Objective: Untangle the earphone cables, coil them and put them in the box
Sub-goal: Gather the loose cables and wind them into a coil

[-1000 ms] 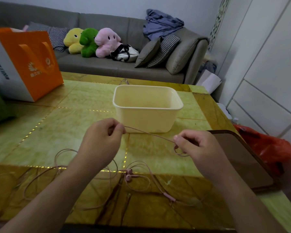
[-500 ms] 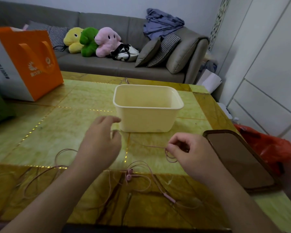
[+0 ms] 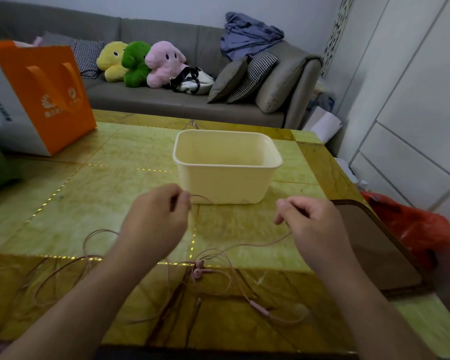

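A pale yellow plastic box (image 3: 226, 184) stands open on the green and yellow table (image 3: 109, 193). In front of it, a thin pink earphone cable (image 3: 244, 246) lies in loose loops across the table. Its two pink earbuds (image 3: 199, 268) rest between my forearms, and the inline remote (image 3: 259, 307) lies nearer me. My left hand (image 3: 153, 219) pinches the cable just in front of the box. My right hand (image 3: 312, 224) pinches another stretch of the same cable, which hangs down from its fingers to the table.
An orange and white paper bag (image 3: 44, 100) stands at the table's back left. A brown-rimmed tray (image 3: 369, 250) lies at the right edge, with a red plastic bag (image 3: 411, 229) beyond it. A grey sofa (image 3: 166, 100) with plush toys is behind the table.
My hands moved apart again: the right hand went right and slightly up, drawing cable out. The small loop it held half a second ago is gone. The left hand's fingers closed on the cable.
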`<state>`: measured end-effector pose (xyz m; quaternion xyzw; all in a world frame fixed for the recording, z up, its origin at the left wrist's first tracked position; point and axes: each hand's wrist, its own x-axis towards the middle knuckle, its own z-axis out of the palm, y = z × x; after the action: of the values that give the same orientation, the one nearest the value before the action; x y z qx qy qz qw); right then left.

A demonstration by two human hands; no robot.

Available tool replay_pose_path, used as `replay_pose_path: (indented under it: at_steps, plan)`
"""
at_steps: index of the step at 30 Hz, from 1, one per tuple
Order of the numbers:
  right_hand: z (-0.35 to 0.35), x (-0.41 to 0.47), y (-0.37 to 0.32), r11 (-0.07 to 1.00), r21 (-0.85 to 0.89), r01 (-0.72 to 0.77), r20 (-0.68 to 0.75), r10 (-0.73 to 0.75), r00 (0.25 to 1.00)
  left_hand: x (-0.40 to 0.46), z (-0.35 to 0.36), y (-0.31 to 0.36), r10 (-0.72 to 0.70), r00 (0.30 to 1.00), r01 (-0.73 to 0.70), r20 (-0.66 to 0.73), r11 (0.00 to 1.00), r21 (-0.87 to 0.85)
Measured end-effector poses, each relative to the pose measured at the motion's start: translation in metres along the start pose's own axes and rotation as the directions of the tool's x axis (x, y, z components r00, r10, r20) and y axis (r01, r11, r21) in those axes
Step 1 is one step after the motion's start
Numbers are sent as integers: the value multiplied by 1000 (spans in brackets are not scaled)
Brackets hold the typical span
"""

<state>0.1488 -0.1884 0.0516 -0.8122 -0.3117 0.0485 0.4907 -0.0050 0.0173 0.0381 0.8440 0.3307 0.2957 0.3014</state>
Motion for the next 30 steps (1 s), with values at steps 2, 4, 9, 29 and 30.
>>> replay_pose_path:
  at_steps: [2,4,9,29,30]
  plan:
    - [-7,2,2,999,-16,-36,-42,36,998,6,-6,-8,-80,995,80,-63,997,-6]
    - [-12,3,1,997,-30,-66,-95,63,993,11,-10,-13,-140,983,139,-115,990,-18]
    - [-22,11,11,986,-111,-123,-269,89,959,16,-14,-21,-235,953,226,-191,972,-66]
    - [47,-12,-4,976,-181,119,390,-39,920,-1,-13,6,116,993,-114,-27,871,-478]
    - [44,-8,1,983,-176,58,324,2,946,1,-14,4,58,995,-85,-78,907,-412]
